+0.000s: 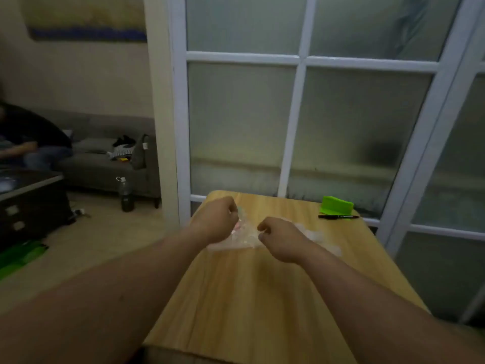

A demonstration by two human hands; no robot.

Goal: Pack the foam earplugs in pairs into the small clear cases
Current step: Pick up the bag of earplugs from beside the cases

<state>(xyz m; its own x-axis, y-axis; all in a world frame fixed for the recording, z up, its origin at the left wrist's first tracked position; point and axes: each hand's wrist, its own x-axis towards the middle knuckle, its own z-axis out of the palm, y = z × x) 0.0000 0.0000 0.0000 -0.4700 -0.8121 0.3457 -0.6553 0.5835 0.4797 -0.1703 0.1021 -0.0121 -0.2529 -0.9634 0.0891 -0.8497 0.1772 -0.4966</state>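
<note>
We see the crumpled clear plastic bag between our hands, toward the tabletop's far edge. Left hand and right hand, fingers curled, pinch its opposite sides, with pink foam earplugs blurred inside.

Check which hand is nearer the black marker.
Right. The right hand is just left of the marker and closer to the camera. The left hand is farther left, with the bag between the hands.
</note>
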